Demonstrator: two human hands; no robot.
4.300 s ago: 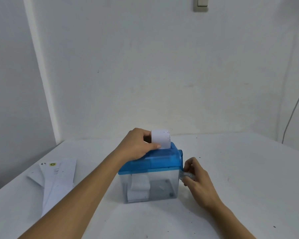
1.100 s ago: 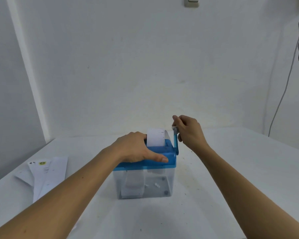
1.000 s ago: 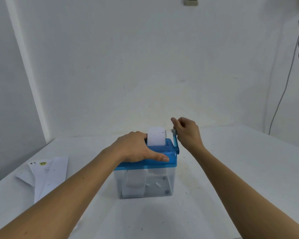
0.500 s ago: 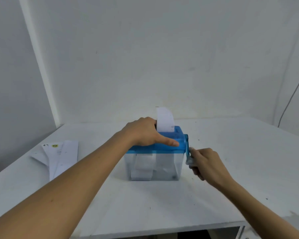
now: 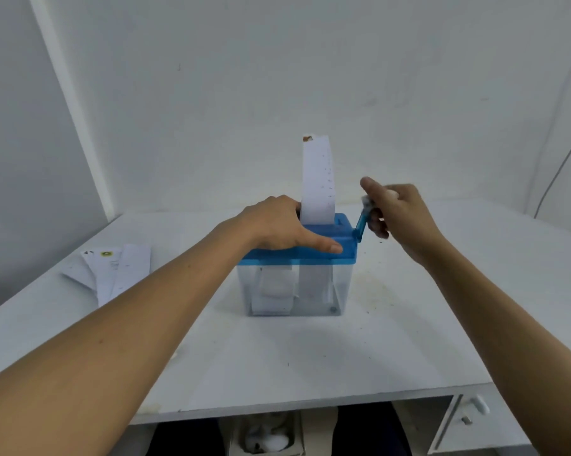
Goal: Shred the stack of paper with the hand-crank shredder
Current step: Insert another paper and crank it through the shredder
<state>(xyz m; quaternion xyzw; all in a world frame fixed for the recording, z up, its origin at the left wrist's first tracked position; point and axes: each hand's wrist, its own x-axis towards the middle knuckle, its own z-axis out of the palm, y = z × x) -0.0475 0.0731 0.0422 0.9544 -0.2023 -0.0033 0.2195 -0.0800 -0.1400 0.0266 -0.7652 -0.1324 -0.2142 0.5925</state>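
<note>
While the left grip [image 5: 277, 225] lies flat on the shredder [image 5: 341, 284] lid beside the paper strip [image 5: 317, 182], the right grip [image 5: 396, 212] clamps the crank [image 5: 360, 225].

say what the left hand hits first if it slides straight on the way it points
Likely the blue crank: the left hand points rightward along the shredder lid toward it. Depth is unclear, so it might pass in front.

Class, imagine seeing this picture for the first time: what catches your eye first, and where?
The blue-lidded shredder stands mid-table, a tall paper strip upright in its slot. The left hand rests on its lid; the right hand grips the crank. More sheets lie at the left.
</note>
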